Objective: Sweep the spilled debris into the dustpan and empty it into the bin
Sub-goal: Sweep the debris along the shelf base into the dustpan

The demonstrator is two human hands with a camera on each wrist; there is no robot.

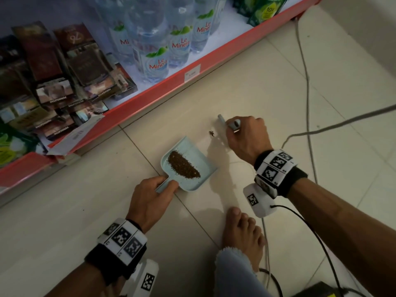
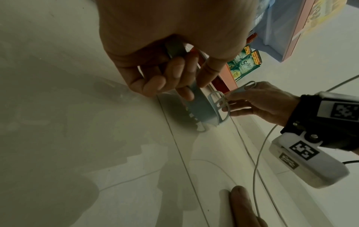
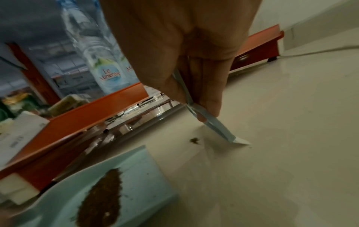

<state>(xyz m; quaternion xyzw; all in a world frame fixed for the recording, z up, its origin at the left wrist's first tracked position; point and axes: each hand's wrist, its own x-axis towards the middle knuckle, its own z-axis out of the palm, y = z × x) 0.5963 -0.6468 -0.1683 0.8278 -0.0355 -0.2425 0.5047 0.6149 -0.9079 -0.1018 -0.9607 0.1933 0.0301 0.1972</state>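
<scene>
A light blue dustpan (image 1: 200,159) lies on the tiled floor, with a long pile of brown debris (image 1: 183,165) in it. My left hand (image 1: 166,183) grips its handle (image 2: 174,49), fingers curled round it. My right hand (image 1: 233,127) holds a small pale blue brush (image 1: 221,122) just right of the pan's mouth. The brush's white tip (image 3: 240,142) touches the floor. A small clump of debris (image 1: 211,133) lies on the tile between the brush and the dustpan (image 3: 145,169), and it shows again in the right wrist view, debris clump (image 3: 194,140).
A red-edged low shelf (image 1: 162,86) runs along the left with water bottles (image 1: 153,61) and cigarette packs (image 1: 55,82). Grey cables (image 1: 308,108) cross the floor on the right. My bare foot (image 1: 242,230) rests just below the dustpan. A dark box (image 1: 315,291) sits at the bottom right.
</scene>
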